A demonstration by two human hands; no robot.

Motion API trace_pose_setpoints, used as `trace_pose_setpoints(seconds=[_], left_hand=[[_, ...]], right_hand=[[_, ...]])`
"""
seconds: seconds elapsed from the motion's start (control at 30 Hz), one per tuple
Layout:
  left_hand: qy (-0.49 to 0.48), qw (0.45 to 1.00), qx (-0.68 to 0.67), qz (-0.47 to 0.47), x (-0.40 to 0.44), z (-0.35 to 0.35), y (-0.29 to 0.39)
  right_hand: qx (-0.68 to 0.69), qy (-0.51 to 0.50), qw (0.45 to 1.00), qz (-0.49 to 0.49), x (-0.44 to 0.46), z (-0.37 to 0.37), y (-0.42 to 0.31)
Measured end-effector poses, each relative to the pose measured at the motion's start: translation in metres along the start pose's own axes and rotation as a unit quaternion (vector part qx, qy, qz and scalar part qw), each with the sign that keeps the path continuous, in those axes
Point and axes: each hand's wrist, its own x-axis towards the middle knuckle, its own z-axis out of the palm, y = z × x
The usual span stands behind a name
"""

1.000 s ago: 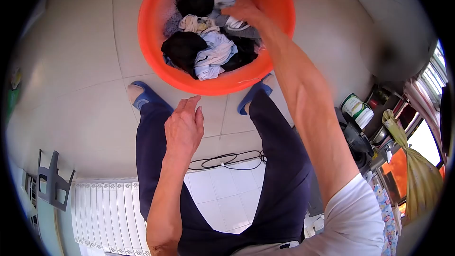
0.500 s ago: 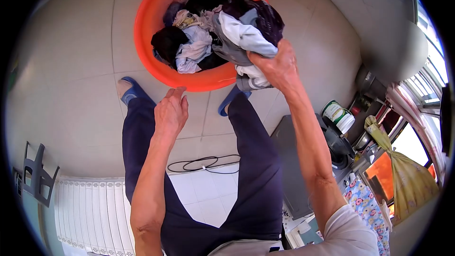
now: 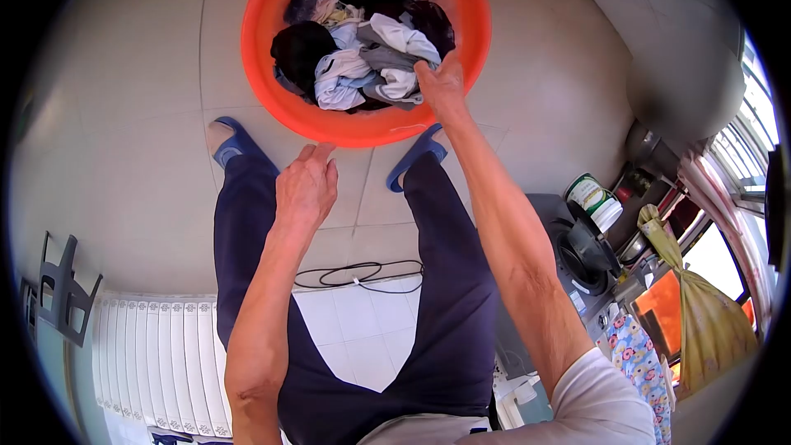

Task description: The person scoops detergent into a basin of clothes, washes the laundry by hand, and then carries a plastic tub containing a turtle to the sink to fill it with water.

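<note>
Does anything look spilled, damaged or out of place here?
I see nothing clearly spilled or damaged; the clothes lie within the orange basin. The one untidy thing is a black cable, lying in loose loops on the floor behind the blue slippers, where a foot could catch it.

Over there, clothes [image 3: 387, 58] lie in the basin [image 3: 354, 137], left of the right hand [image 3: 442, 82] and ahead of the left hand [image 3: 305, 187].
</note>
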Motion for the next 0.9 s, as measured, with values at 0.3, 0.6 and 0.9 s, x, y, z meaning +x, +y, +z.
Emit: trace_pose_setpoints(seconds=[0.3,0.6,0.9], left_hand=[[0.015,1.000,-0.011,-0.001,0.007,-0.003,-0.001],[0.024,1.000,-0.016,-0.005,0.013,-0.019,-0.004],[0.026,0.999,-0.034,-0.016,0.011,-0.020,-0.011]], right_hand=[[-0.230,-0.091,0.919,-0.308,-0.022,0.028,-0.059],[-0.430,-0.264,0.759,-0.411,-0.012,0.204,-0.088],[-0.301,-0.315,0.849,-0.298,0.011,0.162,-0.088]])
